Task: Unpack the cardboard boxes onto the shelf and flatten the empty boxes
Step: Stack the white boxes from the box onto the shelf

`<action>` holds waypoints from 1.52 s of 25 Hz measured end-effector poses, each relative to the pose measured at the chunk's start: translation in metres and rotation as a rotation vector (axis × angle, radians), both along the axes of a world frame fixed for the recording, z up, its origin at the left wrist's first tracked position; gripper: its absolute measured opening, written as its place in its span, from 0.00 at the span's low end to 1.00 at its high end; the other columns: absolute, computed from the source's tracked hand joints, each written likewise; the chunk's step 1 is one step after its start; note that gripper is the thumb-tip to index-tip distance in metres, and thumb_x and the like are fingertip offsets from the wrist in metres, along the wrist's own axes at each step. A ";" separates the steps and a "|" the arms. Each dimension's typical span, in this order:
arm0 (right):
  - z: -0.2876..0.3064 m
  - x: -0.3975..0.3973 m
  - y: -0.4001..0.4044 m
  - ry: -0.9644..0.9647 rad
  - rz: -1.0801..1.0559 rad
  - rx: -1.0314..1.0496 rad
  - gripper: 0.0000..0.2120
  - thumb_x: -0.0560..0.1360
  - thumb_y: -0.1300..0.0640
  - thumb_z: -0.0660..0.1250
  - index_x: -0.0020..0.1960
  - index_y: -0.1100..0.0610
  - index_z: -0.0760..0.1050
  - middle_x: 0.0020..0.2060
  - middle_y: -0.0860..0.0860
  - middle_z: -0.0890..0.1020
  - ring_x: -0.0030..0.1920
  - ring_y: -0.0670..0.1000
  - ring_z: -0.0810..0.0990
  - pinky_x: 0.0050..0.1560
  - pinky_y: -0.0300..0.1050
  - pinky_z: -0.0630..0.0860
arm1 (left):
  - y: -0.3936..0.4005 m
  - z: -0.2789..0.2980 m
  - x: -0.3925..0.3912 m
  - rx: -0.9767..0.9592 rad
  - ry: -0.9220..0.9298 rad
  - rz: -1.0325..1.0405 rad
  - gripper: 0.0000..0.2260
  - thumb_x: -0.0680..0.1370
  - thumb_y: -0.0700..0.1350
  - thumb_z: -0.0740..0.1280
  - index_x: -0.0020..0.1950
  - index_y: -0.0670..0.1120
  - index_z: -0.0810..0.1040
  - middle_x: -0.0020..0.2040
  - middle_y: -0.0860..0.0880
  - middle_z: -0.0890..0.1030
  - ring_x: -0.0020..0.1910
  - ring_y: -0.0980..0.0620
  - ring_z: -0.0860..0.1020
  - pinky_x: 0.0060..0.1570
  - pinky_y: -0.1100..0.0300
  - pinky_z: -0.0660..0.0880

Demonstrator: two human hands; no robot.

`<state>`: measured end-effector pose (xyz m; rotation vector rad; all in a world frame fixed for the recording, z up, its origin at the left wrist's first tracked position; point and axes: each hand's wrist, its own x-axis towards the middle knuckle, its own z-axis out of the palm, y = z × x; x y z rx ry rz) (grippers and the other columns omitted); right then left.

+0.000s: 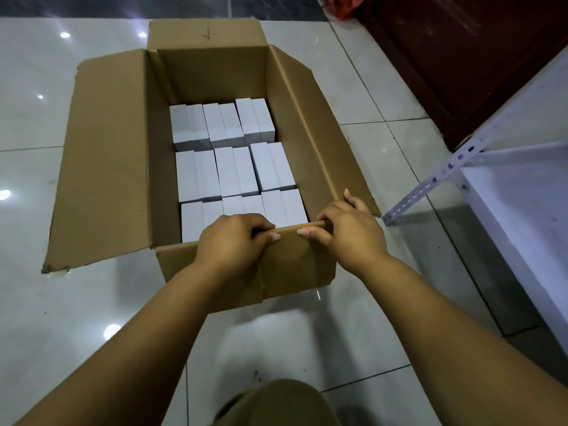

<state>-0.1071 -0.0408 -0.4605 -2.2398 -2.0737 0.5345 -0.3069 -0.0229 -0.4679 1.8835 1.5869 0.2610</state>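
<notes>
An open brown cardboard box [104,167] stands on the tiled floor with its flaps spread outward. Inside it, several small white boxes [233,155] stand packed in rows. My left hand [230,238] grips the near flap at its fold, fingers curled over the edge into the box. My right hand [347,229] grips the same near edge a little to the right, thumb on the outer face. The near flap hangs down the front wall. A white metal shelf [519,192] stands at the right, close to the box.
Glossy pale floor tiles [46,318] surround the box. A dark red wooden door [461,56] is at the back right, with a red cloth [341,7] by its base. The shelf's perforated post [430,186] slants near the box's right flap. My knee [276,404] shows at the bottom.
</notes>
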 end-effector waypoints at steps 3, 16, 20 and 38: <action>-0.007 0.010 -0.028 0.016 -0.016 0.062 0.27 0.72 0.31 0.58 0.57 0.51 0.78 0.62 0.45 0.77 0.74 0.51 0.58 0.69 0.47 0.63 | -0.021 -0.001 0.008 0.014 -0.008 -0.022 0.11 0.77 0.56 0.65 0.57 0.57 0.81 0.53 0.58 0.82 0.54 0.54 0.77 0.53 0.54 0.76; -0.024 0.043 -0.148 0.013 -0.034 0.167 0.35 0.71 0.26 0.49 0.54 0.51 0.79 0.59 0.47 0.79 0.73 0.55 0.61 0.65 0.55 0.66 | -0.116 0.006 0.035 -0.090 -0.064 -0.150 0.10 0.75 0.55 0.69 0.53 0.55 0.83 0.52 0.58 0.83 0.51 0.56 0.78 0.55 0.54 0.76; -0.024 0.051 -0.173 0.056 -0.059 0.178 0.33 0.69 0.26 0.51 0.52 0.49 0.79 0.57 0.44 0.79 0.72 0.54 0.61 0.64 0.56 0.64 | -0.127 0.005 0.038 -0.174 -0.101 -0.185 0.06 0.72 0.54 0.72 0.46 0.56 0.85 0.45 0.60 0.83 0.46 0.59 0.79 0.52 0.53 0.78; 0.005 -0.007 -0.085 -0.022 0.183 -0.034 0.19 0.80 0.46 0.59 0.69 0.50 0.68 0.65 0.48 0.73 0.65 0.51 0.69 0.58 0.47 0.72 | -0.042 -0.008 -0.026 0.485 0.122 -0.087 0.12 0.74 0.45 0.71 0.57 0.43 0.81 0.56 0.43 0.80 0.58 0.38 0.75 0.57 0.45 0.73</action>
